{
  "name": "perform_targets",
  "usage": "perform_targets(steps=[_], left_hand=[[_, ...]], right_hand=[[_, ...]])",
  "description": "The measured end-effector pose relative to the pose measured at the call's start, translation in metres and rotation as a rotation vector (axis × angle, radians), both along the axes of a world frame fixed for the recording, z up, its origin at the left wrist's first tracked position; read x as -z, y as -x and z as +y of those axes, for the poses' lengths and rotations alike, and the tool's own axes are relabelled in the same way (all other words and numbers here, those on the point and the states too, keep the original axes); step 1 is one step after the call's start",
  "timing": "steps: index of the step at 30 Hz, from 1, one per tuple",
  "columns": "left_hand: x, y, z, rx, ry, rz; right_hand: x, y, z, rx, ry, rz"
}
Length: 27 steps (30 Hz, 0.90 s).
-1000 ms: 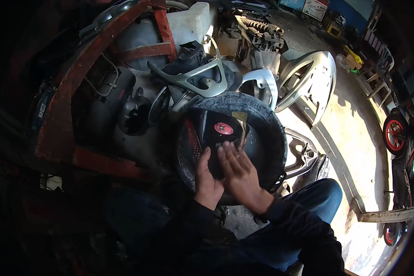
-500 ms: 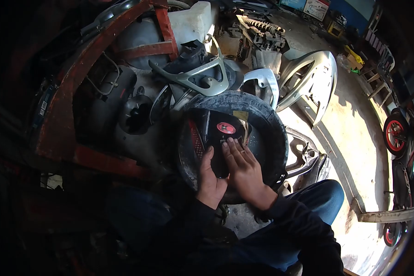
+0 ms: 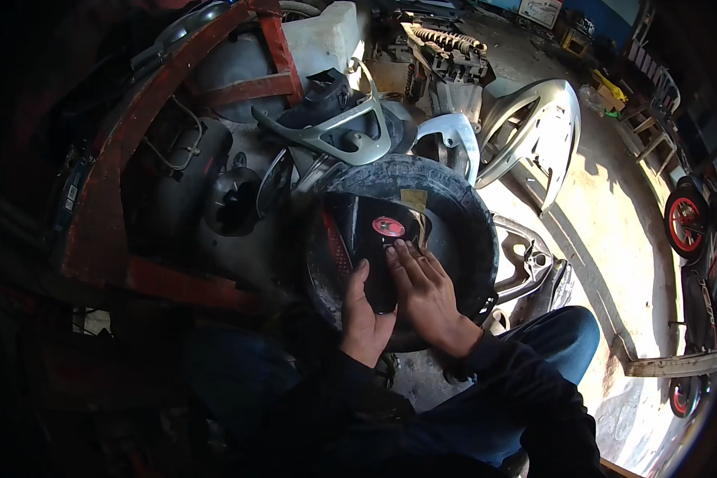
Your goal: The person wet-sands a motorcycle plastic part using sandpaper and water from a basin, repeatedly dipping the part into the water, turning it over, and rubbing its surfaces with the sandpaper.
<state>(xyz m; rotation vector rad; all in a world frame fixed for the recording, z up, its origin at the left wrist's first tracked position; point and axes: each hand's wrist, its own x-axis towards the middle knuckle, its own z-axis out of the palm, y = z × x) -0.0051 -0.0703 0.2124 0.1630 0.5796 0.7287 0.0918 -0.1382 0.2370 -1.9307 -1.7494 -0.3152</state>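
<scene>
Framework (image 3: 99, 215) far left: red, scuffed, a black cylinder (image 3: 209, 151) inside it, both clear of the hands. Next across, the left hand (image 3: 364, 323): thumb up along the lower left of a black motorcycle body panel (image 3: 364, 215). Rest of its fingers out of sight, probably under the near end, so can't tell how far they close or how firm the hold is.

Panel sits face up over a dark round basin (image 3: 454, 179), inside the rim outline; can't tell if it touches the bottom. Red mesh-pattern strip (image 3: 336, 243) down its left edge, red oval emblem (image 3: 389, 227) mid-face, yellowish patch (image 3: 413, 199) at the upper right corner. Progress: emblem and strip in place, panel in one piece. Looks mid-job to me, both hands being on it. What's left can't be read: face is too dark to judge finish, near end is covered.

Right hand (image 3: 432, 303): fingers straight, nearly together, laid over the panel face, tips just below the emblem. Pressing or wiping contact, I'd say; nothing visibly gripped. Panel reaches up and away past both hands.

Right of the basin: pale fairing (image 3: 564, 119), well apart. Far right: red-rimmed wheel (image 3: 683, 223).
</scene>
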Motion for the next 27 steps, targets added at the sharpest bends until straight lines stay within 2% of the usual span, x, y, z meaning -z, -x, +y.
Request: perform_targets(steps=[1, 3, 5, 7, 8, 11, 13, 15, 17, 19, 21, 23, 25, 27], left_hand=[[0.004, 0.004, 0.003, -0.002, -0.002, -0.002], [0.000, 0.012, 0.012, 0.142, 0.069, 0.028], [-0.014, 0.009, 0.009, 0.121, 0.019, 0.034], [-0.027, 0.004, 0.002, 0.001, 0.032, 0.155], [-0.011, 0.000, 0.005, -0.012, -0.031, 0.051], [-0.007, 0.009, 0.019, 0.108, 0.089, 0.049], [-0.009, 0.006, 0.015, 0.082, 0.026, 0.059], [-0.008, -0.003, 0.006, -0.060, -0.050, -0.013], [-0.008, 0.003, 0.005, -0.017, -0.046, -0.035], [-0.015, 0.012, 0.013, 0.105, 0.051, -0.069], [-0.013, 0.008, 0.010, 0.064, 0.052, -0.026], [-0.007, -0.001, 0.003, -0.018, -0.128, -0.031], [-0.014, 0.002, 0.006, -0.026, -0.113, -0.002], [-0.021, 0.012, 0.011, 0.043, 0.024, -0.018]], right_hand=[[0.001, 0.006, -0.004, -0.002, -0.002, -0.002], [0.003, 0.025, -0.022, -0.095, -0.008, -0.149], [0.004, 0.024, -0.021, -0.136, -0.018, -0.154], [-0.008, 0.007, -0.004, -0.093, -0.041, 0.021], [-0.005, 0.010, -0.008, -0.092, -0.040, 0.020], [0.012, 0.027, -0.023, -0.160, -0.042, -0.120], [0.009, 0.021, -0.017, -0.179, -0.042, -0.103], [-0.007, 0.000, 0.003, -0.041, -0.034, 0.008], [0.000, 0.003, -0.003, 0.006, -0.027, 0.074], [0.011, 0.020, -0.022, -0.122, -0.021, -0.091], [0.010, 0.010, -0.012, -0.142, -0.016, -0.082], [0.001, -0.013, 0.010, 0.048, -0.014, -0.075], [0.002, -0.003, 0.002, 0.062, -0.015, -0.114], [0.001, 0.021, -0.015, -0.070, -0.021, -0.145]])
